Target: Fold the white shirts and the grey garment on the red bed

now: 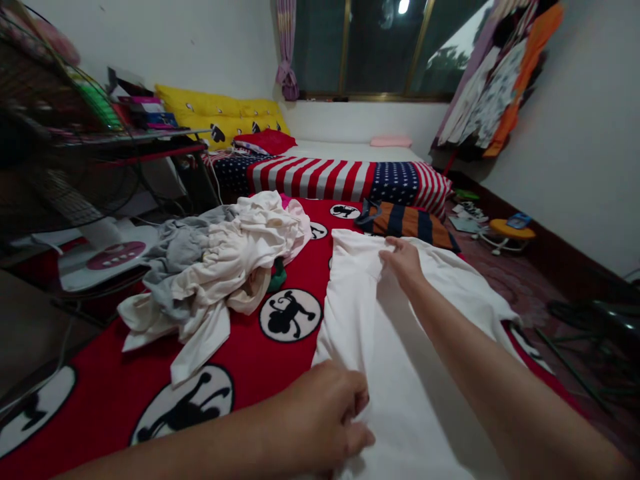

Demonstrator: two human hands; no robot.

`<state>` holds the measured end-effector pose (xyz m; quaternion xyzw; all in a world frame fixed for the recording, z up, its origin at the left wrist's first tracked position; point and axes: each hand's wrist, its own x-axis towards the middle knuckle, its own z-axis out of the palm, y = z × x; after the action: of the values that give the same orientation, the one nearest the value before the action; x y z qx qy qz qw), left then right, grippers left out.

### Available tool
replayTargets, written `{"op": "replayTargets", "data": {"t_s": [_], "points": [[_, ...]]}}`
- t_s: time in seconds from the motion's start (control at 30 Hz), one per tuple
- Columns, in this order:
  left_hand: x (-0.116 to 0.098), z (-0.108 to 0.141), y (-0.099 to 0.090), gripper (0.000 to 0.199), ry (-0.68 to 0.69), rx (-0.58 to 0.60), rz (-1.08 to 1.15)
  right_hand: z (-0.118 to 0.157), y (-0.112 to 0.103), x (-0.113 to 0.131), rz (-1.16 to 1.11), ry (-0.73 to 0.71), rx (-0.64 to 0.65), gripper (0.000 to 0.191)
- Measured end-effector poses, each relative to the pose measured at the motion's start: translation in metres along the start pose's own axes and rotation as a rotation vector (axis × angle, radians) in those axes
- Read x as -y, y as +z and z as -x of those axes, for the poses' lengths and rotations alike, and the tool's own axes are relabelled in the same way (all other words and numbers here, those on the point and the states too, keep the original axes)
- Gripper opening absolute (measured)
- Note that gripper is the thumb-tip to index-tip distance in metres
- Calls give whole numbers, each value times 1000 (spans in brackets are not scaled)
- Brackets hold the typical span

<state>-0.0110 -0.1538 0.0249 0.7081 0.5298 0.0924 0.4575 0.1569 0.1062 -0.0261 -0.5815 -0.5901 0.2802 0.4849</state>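
Note:
A white shirt (400,373) lies spread over the red blanket (300,260), its left side folded inward in a long strip. My left hand (333,413) is closed at the near part of this strip, with thumb and fingers pinching the cloth. Farther off, my right hand (404,263) pinches the fabric close to the shirt's far edge. Just beyond that edge lies a folded orange and navy striped shirt (407,223). A loose heap of white and grey clothes (225,253) sits to the left of the white shirt.
An electric fan (110,247) and a cluttered table (150,137) stand on the left. At the back is a bed with a flag-patterned cover (320,175). Clothes hang (505,87) on the right wall, above a small yellow stool (507,230).

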Motion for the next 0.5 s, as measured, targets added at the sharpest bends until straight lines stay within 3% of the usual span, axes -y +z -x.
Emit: {"op": "replayTargets", "data": {"t_s": [0.13, 0.23, 0.3, 0.33, 0.47, 0.5], "points": [[4, -21, 15, 23, -3, 178, -22, 17, -4, -37, 184, -116, -97, 53], [-1, -30, 5, 25, 47, 321, 42, 24, -2, -44, 237, -196, -113, 53], [-5, -36, -7, 25, 99, 306, 85, 24, -1, -43, 241, -206, -121, 53], [-6, -40, -12, 25, 135, 216, 63, 24, -1, -42, 236, -210, -127, 53], [2, -63, -20, 22, 279, -384, -266, 25, -3, -39, 192, -232, -183, 49], [8, -69, -18, 26, 304, -465, -336, 27, -4, -38, 190, -239, -197, 48]]}}
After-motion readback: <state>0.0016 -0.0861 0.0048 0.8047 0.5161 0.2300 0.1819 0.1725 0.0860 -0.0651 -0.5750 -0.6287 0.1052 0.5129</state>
